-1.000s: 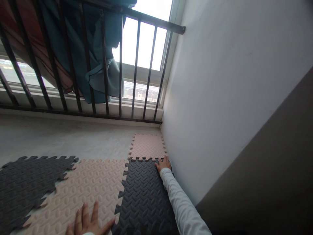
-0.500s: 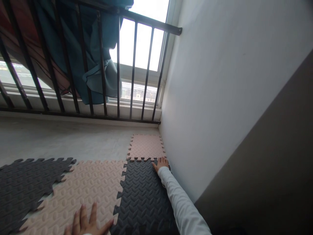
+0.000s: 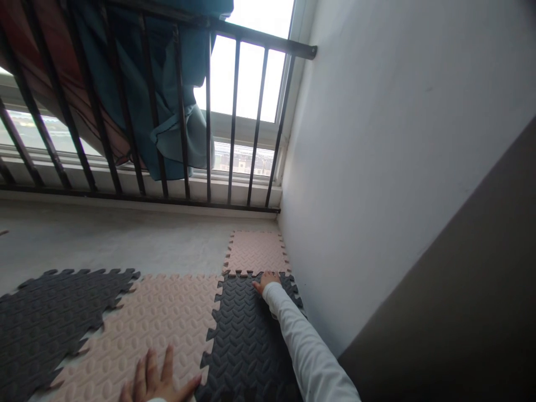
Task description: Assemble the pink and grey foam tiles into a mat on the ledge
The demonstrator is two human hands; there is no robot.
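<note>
My left hand (image 3: 161, 381) rests with fingers spread on a beige foam puzzle mat tile (image 3: 163, 312) at the bottom of the view. Further off, my right hand (image 3: 268, 281) lies flat, thumb out to the side, at the far edge of a black foam mat tile (image 3: 247, 335). Its fingertips reach the seam with a pink foam mat tile (image 3: 257, 251) beyond. That pink tile lies in the corner by the wall, its near teeth against the black tile's edge. Beige and black tiles meet along a toothed seam.
Left of the beige tile lies another black tile (image 3: 46, 318), a gap showing between them. A white wall (image 3: 368, 139) rises on the right. Behind stand a dark metal railing (image 3: 138, 194) and a window, with teal and red cloth (image 3: 167, 123) hanging there. Bare grey floor (image 3: 138, 237) shows in front.
My right hand has slid left along the seam, away from the wall, uncovering the black tile's far right corner. My left hand stays on the beige tile. The view has shifted slightly.
</note>
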